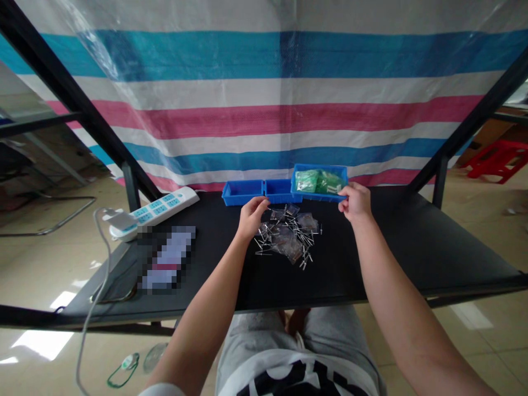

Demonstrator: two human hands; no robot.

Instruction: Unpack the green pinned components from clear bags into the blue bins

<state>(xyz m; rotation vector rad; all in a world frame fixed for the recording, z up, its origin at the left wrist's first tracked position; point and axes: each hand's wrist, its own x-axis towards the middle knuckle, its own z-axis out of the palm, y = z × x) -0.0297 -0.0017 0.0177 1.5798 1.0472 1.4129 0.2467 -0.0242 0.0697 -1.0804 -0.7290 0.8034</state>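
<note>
My right hand [355, 202] grips the near corner of a blue plastic tray [319, 174] holding green-tinted plastic bags [313, 181]. That tray looks tilted and overlaps a low double blue tray [242, 193] behind the pile. My left hand [252, 217] hovers with curled fingers beside that double tray, at the pile's left edge. The pile [289, 236] is small components with thin metal leads, scattered over clear plastic bags on the black tabletop [396, 247]. Anything between my left fingers is hidden.
A white power strip [154, 213] with a grey cable lies at the table's left, beside a pixelated flat object [167, 258]. Black metal frame bars rise at both sides, before a striped tarp [264, 110]. A red stool [497, 159] stands on the floor at right.
</note>
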